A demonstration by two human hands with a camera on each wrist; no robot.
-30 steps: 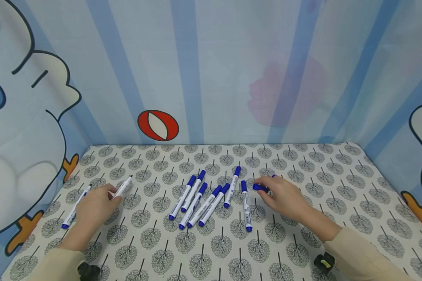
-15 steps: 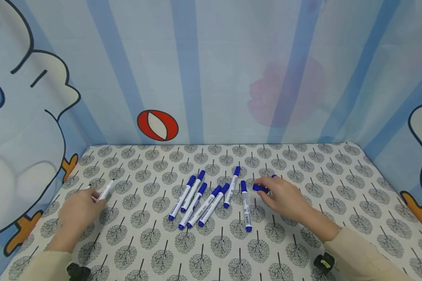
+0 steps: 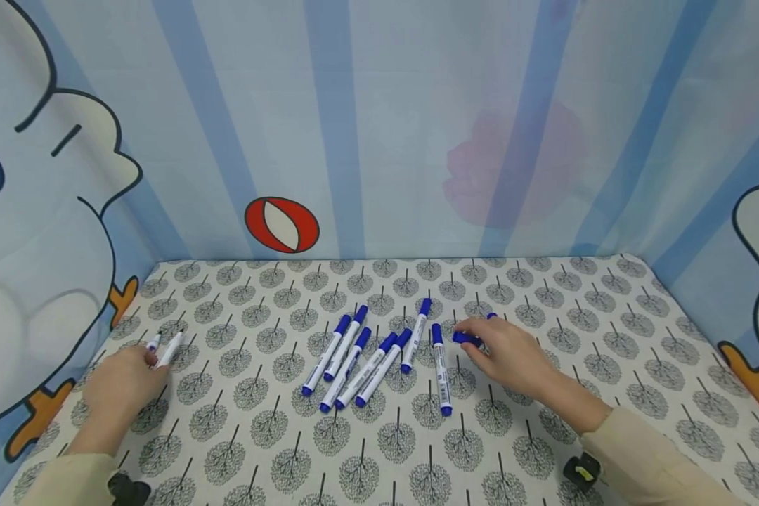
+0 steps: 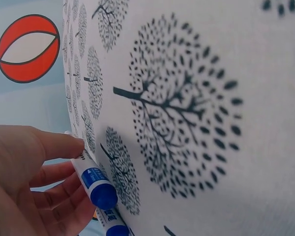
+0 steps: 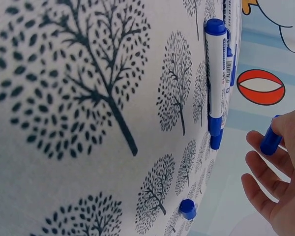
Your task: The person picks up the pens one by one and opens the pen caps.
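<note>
Uncapped marker [image 3: 170, 348] has moved left with left hand [image 3: 123, 384].

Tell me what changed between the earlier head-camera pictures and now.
The left hand has moved to the person's left and slightly nearer the person, carrying the uncapped white marker up beside the other uncapped marker. It has not let go. Unchanged: the right hand still holds a blue cap, a second cap lies near it, and the seven capped markers lie as before.

the markers [image 3: 441, 372] are white and blue, the white cloth [image 3: 379, 465] tree-patterned.
</note>
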